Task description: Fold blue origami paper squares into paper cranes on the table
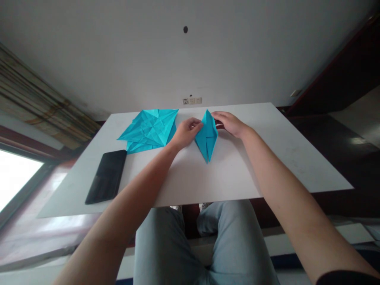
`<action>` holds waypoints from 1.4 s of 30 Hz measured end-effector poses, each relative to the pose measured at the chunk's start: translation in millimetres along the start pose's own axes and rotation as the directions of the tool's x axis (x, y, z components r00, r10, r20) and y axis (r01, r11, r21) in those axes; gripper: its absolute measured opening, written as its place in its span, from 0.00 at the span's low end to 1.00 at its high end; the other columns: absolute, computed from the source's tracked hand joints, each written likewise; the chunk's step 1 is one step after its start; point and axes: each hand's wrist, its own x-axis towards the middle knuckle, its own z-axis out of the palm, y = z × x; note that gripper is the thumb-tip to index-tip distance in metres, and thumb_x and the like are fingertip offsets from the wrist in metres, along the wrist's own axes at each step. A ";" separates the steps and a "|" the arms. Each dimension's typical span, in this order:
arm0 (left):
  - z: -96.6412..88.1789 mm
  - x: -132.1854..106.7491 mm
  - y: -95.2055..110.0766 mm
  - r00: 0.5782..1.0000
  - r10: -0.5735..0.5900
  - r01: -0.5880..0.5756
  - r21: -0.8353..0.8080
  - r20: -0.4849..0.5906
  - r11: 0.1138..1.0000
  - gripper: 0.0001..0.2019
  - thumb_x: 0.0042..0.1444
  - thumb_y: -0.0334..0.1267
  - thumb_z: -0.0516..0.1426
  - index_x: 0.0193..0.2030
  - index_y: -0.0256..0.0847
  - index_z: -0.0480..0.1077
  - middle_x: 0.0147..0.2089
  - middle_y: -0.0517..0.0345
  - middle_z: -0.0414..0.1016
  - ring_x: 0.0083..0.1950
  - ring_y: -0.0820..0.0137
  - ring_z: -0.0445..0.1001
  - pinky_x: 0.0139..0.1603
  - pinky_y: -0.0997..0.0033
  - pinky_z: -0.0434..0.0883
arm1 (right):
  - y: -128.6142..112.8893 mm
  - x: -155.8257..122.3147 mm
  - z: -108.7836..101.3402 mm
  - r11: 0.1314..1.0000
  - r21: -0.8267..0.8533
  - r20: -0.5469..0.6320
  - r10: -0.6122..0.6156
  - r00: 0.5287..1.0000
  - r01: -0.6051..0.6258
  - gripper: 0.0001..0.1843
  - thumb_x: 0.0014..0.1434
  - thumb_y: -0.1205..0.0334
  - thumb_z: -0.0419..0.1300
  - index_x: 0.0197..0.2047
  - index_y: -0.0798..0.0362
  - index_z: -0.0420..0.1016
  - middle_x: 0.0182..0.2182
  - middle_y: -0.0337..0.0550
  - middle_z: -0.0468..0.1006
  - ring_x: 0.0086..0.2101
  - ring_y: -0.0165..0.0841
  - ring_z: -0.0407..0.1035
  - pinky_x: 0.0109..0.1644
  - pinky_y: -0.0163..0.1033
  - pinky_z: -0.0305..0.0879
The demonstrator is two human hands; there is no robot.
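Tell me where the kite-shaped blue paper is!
In the head view, the kite-shaped paper is just right of centre, between the left hand and the right hand, with the creased sheets off to its left.

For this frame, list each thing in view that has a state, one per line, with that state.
Folded blue paper: folded into a diamond shape, split at its near end.
Blue sheets: overlapping, the top one spread out and creased.
Black flat device: lying flat, its face dark.
Left hand: pinching the folded paper's left edge.
Right hand: at its right edge, fingers bent; grip unclear.
Curtain: hanging in folds.
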 end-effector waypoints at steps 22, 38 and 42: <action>-1.0 -2.2 8.8 0.993 0.062 -0.061 -0.014 0.098 0.998 0.13 0.71 0.48 0.66 0.41 0.40 0.79 0.37 0.56 0.81 0.37 0.70 0.74 0.39 0.70 0.70 | -2.9 0.7 15.7 0.965 -0.154 0.085 -0.203 0.975 0.214 0.34 0.55 0.24 0.77 0.35 0.45 0.73 0.29 0.36 0.71 0.33 0.35 0.65 0.39 0.43 0.63; 11.4 -24.7 26.7 0.989 -0.064 -0.020 0.543 0.135 0.840 0.39 0.57 0.57 0.76 0.68 0.46 0.67 0.65 0.44 0.79 0.67 0.44 0.79 0.74 0.38 0.65 | 9.5 4.0 14.5 0.886 -0.435 -0.087 -0.217 0.972 0.159 0.25 0.65 0.34 0.73 0.37 0.47 0.77 0.33 0.42 0.81 0.37 0.39 0.71 0.45 0.45 0.68; 9.6 -27.0 25.5 0.989 -0.031 -0.063 0.592 0.147 0.803 0.41 0.57 0.55 0.75 0.70 0.47 0.64 0.70 0.45 0.73 0.69 0.47 0.77 0.73 0.42 0.66 | 14.6 7.1 8.4 0.846 -0.524 -0.163 -0.217 0.963 0.102 0.20 0.67 0.41 0.72 0.36 0.48 0.77 0.35 0.44 0.84 0.37 0.40 0.73 0.48 0.46 0.68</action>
